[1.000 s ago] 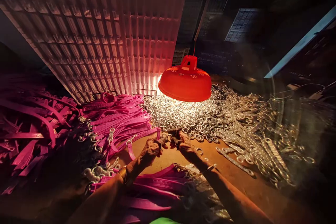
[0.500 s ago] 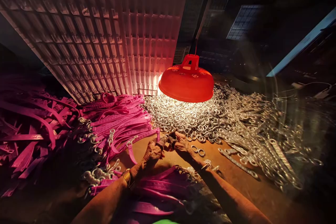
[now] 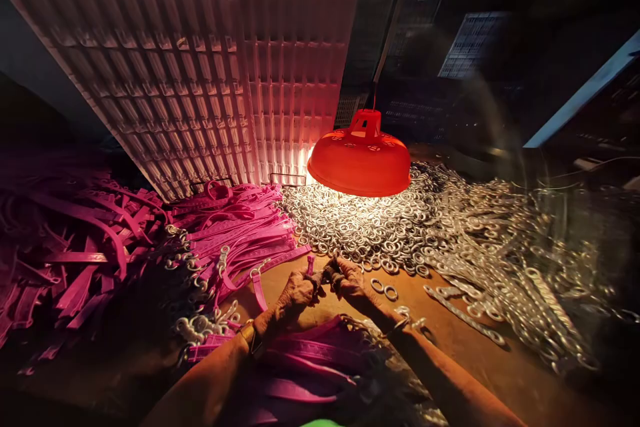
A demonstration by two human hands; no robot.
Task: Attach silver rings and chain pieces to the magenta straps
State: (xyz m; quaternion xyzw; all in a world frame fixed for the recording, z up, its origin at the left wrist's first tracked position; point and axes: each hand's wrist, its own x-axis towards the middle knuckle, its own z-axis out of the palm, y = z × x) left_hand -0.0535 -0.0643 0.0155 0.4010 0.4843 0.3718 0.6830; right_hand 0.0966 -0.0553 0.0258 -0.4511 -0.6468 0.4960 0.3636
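My left hand (image 3: 299, 290) is closed on a pink strap (image 3: 311, 264), whose end pokes up above the fingers. Right beside it, my right hand (image 3: 350, 279) has its fingers pinched together; what they hold is too small and dark to name. Dark wraps cover some fingers of both hands. Behind the hands lies a heap of metal rings (image 3: 367, 227), and two loose rings (image 3: 384, 289) sit just right of my right hand. Pink straps (image 3: 245, 220) are piled to the left, a few with rings at their ends.
A red lamp (image 3: 360, 160) hangs low over the rings. Ribbed panels (image 3: 200, 80) stand at the back left. Metal chain-like pieces (image 3: 520, 287) are heaped on the right. More pink straps (image 3: 310, 353) lie near my forearms on the brown table (image 3: 450, 347).
The view has shifted, so the scene sits slightly lower and farther right. The strap end at my left hand now shows shorter, and both hands remain close together.
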